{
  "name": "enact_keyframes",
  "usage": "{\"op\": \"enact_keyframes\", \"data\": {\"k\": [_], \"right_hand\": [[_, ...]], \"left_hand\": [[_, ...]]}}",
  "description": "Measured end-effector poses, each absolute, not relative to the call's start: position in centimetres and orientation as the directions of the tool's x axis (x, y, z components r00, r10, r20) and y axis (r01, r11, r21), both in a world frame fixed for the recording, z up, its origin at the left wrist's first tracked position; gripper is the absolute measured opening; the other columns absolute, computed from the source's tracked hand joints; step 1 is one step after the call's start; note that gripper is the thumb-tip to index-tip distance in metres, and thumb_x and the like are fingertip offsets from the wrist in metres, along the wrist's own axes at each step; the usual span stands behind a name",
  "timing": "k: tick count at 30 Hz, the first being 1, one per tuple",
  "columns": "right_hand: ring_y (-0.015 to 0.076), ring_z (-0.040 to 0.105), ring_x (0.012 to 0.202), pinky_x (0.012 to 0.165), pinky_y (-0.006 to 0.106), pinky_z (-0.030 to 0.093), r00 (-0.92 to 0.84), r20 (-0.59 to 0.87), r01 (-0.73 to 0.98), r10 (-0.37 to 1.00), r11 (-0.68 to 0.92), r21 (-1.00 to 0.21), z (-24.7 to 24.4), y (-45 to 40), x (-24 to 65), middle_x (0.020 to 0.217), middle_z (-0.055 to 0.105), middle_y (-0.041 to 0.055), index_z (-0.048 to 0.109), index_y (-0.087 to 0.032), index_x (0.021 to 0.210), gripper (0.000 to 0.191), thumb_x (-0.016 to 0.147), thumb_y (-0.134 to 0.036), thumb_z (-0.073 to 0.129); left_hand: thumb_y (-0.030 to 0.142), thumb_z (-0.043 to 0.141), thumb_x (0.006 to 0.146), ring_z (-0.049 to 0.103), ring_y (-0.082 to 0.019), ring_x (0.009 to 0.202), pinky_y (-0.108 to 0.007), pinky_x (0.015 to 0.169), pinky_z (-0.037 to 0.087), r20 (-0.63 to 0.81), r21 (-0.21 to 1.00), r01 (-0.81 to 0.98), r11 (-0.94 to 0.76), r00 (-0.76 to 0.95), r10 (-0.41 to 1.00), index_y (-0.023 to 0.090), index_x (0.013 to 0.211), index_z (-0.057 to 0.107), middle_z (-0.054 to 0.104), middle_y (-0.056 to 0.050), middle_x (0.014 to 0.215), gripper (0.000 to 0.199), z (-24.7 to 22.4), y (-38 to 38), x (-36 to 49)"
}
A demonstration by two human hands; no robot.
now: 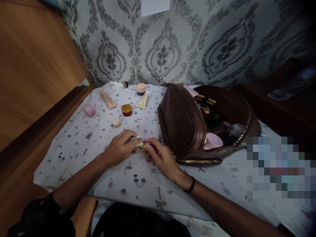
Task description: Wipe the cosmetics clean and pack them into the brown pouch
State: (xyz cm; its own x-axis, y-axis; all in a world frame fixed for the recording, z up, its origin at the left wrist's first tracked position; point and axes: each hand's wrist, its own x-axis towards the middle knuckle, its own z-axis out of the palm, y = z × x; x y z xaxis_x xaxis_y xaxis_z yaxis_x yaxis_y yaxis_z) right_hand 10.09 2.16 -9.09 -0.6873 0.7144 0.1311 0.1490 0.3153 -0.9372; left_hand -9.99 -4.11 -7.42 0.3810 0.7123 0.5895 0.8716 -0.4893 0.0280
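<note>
My left hand (pixel 120 147) is closed around a small white object (pixel 136 139), whose kind I cannot make out under the fingers. Close beside it, my right hand (pixel 161 158) pinches a slim gold-coloured piece (pixel 141 147) that points toward the left fingers. Both hands are over the patterned white cloth, just left of an unzipped brown cosmetics bag (pixel 181 123). Inside the bag show a pink cup-like item (pixel 213 141), gold-and-black sticks (pixel 206 99) and dark items. Past my left hand stands a small cream-coloured jar (pixel 116 122).
On the cloth (pixel 74 148) lie a red jar with gold lid (pixel 126 110), a cream tube (pixel 143 101), a peach tube (pixel 108 99), a pink item (pixel 89 110) and a beige-lidded jar (pixel 141 89). A wooden panel (pixel 37 59) borders the left; a patterned curtain hangs behind.
</note>
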Motion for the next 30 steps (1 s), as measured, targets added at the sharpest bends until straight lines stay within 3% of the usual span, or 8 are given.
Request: {"op": "enact_keyframes", "data": {"k": [4,8,13,16,22,25,30], "right_hand": [[0.0148,0.061,0.061,0.058,0.025,0.044,-0.699,0.107,0.167,0.707,0.307,-0.937,-9.1,2.1,10.2,0.069,0.063,-0.0026,0.057,-0.021,0.115,0.024,0.095,-0.036,0.054],[0.0145,0.062,0.061,0.059,0.026,0.044,-0.7,0.119,0.181,0.704,0.337,-0.924,-9.2,2.1,10.3,0.068,0.062,-0.0034,0.056,-0.021,0.107,0.015,0.095,-0.03,0.052],[0.0145,0.061,0.06,0.058,0.026,0.044,-0.697,0.153,0.168,0.701,0.367,-0.915,-9.1,2.2,10.3,0.067,0.06,-0.0032,0.053,-0.022,0.097,0.008,0.096,-0.029,0.049],[0.0145,0.059,0.058,0.057,0.025,0.042,-0.695,0.156,0.18,0.702,0.38,-0.907,-9.0,2.2,10.2,0.064,0.061,-0.0032,0.053,-0.022,0.098,0.01,0.097,-0.031,0.049],[0.0144,0.061,0.061,0.057,0.025,0.043,-0.681,0.146,0.192,0.718,0.367,-0.91,-8.9,2.0,10.2,0.069,0.063,-0.0011,0.055,-0.021,0.096,0.014,0.098,-0.034,0.05],[0.0148,0.061,0.061,0.057,0.026,0.043,-0.675,0.154,0.197,0.722,0.377,-0.905,-9.1,2.0,10.2,0.068,0.062,-0.0013,0.055,-0.021,0.095,0.015,0.097,-0.034,0.049],[0.015,0.056,0.054,0.056,0.026,0.041,-0.665,0.178,0.201,0.725,0.403,-0.893,-9.1,2.1,10.1,0.06,0.058,-0.0043,0.054,-0.021,0.108,0.02,0.099,-0.036,0.045]], "left_hand": [[0.023,0.044,0.102,0.059,-0.02,0.091,-0.03,0.075,0.051,0.548,0.095,0.907,-0.41,0.297,0.782,0.02,0.11,0.068,0.062,-0.01,0.104,0.026,-7.4,-3.7,-11.2],[0.022,0.046,0.101,0.059,-0.021,0.091,-0.032,0.076,0.052,0.599,0.077,0.93,-0.36,0.245,0.762,0.018,0.108,0.068,0.063,-0.01,0.101,0.024,-7.1,-3.8,-11.0],[0.018,0.048,0.1,0.059,-0.019,0.088,-0.03,0.074,0.051,0.623,-0.043,0.869,-0.492,0.409,0.667,0.02,0.109,0.066,0.064,-0.009,0.099,0.021,-6.9,-4.5,-9.2],[0.017,0.048,0.1,0.059,-0.019,0.087,-0.029,0.072,0.051,0.593,-0.084,0.871,-0.485,0.435,0.678,0.019,0.109,0.066,0.064,-0.009,0.098,0.02,-7.1,-4.4,-9.3],[0.024,0.044,0.102,0.06,-0.02,0.091,-0.031,0.075,0.053,0.564,0.048,0.945,-0.324,0.242,0.79,0.02,0.109,0.067,0.063,-0.009,0.101,0.025,-7.2,-3.9,-11.2],[0.023,0.045,0.101,0.06,-0.02,0.09,-0.031,0.074,0.052,0.593,0.071,0.915,-0.396,0.281,0.754,0.02,0.11,0.067,0.063,-0.01,0.102,0.024,-7.0,-4.1,-10.7],[0.022,0.048,0.101,0.059,-0.018,0.086,-0.028,0.069,0.05,0.578,-0.014,0.84,-0.543,0.45,0.681,0.02,0.103,0.066,0.064,-0.008,0.096,0.019,-7.0,-4.4,-9.6]]}}
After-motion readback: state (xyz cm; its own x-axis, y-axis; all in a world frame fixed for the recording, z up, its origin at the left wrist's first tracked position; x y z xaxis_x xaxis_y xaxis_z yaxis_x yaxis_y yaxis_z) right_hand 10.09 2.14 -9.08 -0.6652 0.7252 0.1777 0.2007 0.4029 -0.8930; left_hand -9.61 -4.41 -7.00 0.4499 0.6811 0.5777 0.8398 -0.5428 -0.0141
